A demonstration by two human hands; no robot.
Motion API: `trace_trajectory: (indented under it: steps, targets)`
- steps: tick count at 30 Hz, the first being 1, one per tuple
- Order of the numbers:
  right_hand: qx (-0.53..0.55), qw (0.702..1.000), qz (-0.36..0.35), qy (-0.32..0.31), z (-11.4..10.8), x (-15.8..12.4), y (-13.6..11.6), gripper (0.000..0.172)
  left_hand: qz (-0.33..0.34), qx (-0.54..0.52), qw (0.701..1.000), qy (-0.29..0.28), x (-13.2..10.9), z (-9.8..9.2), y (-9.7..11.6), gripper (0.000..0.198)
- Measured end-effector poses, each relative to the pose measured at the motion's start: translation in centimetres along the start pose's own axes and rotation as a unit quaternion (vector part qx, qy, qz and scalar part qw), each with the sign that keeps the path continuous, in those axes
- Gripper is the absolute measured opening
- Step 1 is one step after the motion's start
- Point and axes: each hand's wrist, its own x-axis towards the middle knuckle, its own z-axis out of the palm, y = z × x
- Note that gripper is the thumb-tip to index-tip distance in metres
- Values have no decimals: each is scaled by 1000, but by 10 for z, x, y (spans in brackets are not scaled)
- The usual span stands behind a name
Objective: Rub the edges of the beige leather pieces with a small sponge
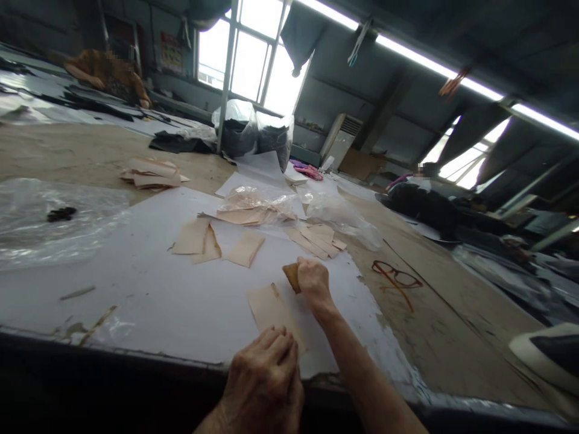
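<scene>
My left hand (263, 375) presses down on the near end of a pale tan sheet piece (270, 312), which may be leather, at the table's front edge. My right hand (314, 284) grips a small darker tan pad (292, 277), perhaps a sponge, just beyond that piece. Several similar pale pieces (192, 236) lie scattered on a white sheet (136, 295) ahead of my hands. More are stacked at the far left (151, 173), and others sit under clear plastic (256, 206).
Crumpled clear plastic (54, 220) lies at the left. Orange-brown eyeglasses (396, 276) rest on the bare table to the right, and a white-and-black iron-like object (547, 355) sits at the lower right. Co-workers (106, 75) bend over the far table, with stuffed bags (239, 129) behind.
</scene>
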Motion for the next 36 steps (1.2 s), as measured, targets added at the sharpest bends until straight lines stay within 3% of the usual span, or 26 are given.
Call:
trace_trajectory:
  steps: [4, 7, 19, 23, 26, 31, 36]
  targets:
    - [-17, 999, -25, 13, 0, -38, 4, 36, -3, -19, 1000, -9, -2, 2, 0, 18]
    - [-65, 996, -58, 35, 10, -52, -2, 31, -10, -37, 999, -7, -5, 5, -1, 13]
    - [-66, 996, -42, 48, 35, -10, -36, 23, 14, 34, 999, 24, -7, 12, -8, 34]
    - [-22, 999, -8, 23, 30, 1, -37, 30, 5, 41, 999, 19, -11, 14, -6, 32]
    - [12, 1000, 16, -15, 16, 9, -22, 34, -2, 38, 999, -3, -13, 13, -4, 32]
    - [28, 999, 2, -27, -3, -12, 4, 39, -6, 34, 999, -30, -15, 10, -4, 35]
    - [-35, 999, -41, 9, 6, -43, -3, 32, 2, 26, 1000, -18, -11, 10, -5, 31]
